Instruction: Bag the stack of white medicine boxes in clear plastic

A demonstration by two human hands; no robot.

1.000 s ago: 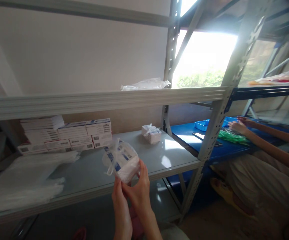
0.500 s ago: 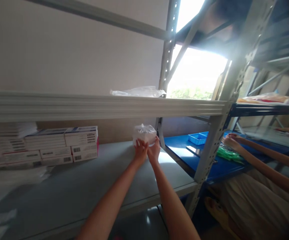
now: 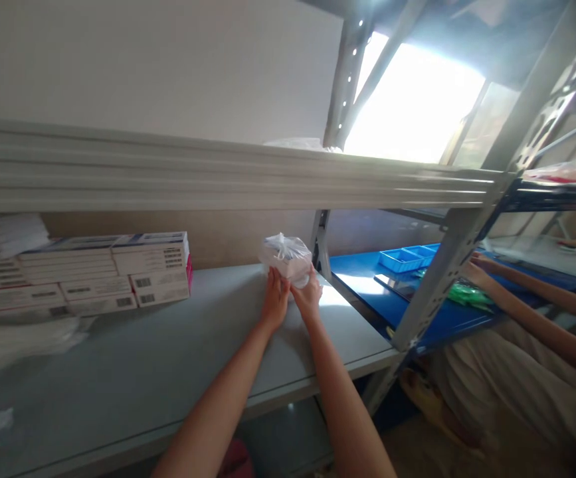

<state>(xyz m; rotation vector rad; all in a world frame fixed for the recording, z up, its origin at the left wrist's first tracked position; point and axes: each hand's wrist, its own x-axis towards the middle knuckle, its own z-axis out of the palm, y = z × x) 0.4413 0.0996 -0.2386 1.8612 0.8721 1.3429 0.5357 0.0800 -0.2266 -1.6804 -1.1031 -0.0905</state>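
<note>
A white box wrapped in a clear plastic bag is at the far right end of the grey shelf, the bag's gathered top pointing up. My left hand grips its near left side, fingers closed against the front. On the near right side my right hand holds it too, fingers wrapped round the corner. Whether the box rests on the shelf or is slightly raised, I cannot tell. To the left stand stacked white boxes with barcodes.
Clear plastic bags lie at the shelf's left. A thick shelf beam crosses above my hands. Right of the metal upright, a blue table holds blue trays and green packets, where another person's hands work.
The view has tilted and shifted, so the beam looks lower-set and closer. The wrapped box now shows more of its front and top between my hands.
</note>
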